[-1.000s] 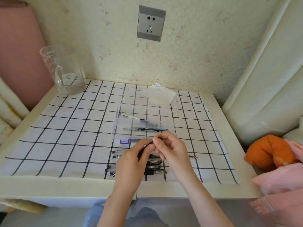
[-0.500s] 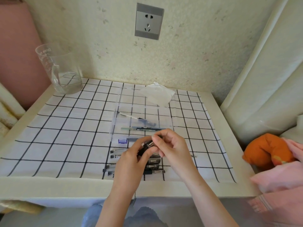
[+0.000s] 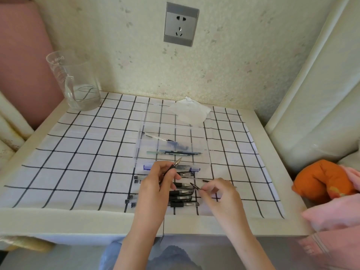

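Left hand [image 3: 155, 184] fingers grip the pen [image 3: 174, 166], tip pointing far. Right hand [image 3: 218, 193] fingers pinch the small black cap [image 3: 194, 186]. Lay the cap flat on the tabletop [image 3: 58, 217], well away from the near edge.

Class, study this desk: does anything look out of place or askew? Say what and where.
A crumpled white tissue lies at the far corner of the clear box, loose and untidy. Inside the box, one thin pen lies slanted while the long pen nearer lies level.
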A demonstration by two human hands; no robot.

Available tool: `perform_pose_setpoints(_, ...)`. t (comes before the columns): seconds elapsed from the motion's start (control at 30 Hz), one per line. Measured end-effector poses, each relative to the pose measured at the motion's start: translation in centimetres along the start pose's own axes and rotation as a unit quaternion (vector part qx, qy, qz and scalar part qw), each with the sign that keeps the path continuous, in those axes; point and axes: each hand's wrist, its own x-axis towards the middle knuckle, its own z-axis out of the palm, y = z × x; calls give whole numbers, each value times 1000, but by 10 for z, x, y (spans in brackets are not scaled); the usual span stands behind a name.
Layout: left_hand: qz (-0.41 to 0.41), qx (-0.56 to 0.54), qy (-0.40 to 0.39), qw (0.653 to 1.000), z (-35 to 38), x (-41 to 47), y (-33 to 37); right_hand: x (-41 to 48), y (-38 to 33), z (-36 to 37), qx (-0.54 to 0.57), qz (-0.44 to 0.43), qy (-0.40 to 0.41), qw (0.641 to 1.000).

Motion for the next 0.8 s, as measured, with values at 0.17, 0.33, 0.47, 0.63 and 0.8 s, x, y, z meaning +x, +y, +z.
perform_pose_setpoints(0.17,-12,2,-8,1000,0,0,0,0,-1,3,0,-12,9,1000)
perform_pose_setpoints(0.33,-22,-2,-13,1000,1,0,4,6,-24,-8,148,40,10,988)
perform_pose_setpoints(0.47,-19,-24,-22,999,2,-3,9,15,-56,-3,294,115,-44,948)
perform_pose_setpoints(0.63,-19,-46,-21,999,0,-3,13,22,-70,3,388,148,-42,909)
perform_pose_setpoints(0.8,-19,-64,-21,998,-1,-3,13,22,-68,5,444,161,-64,879)
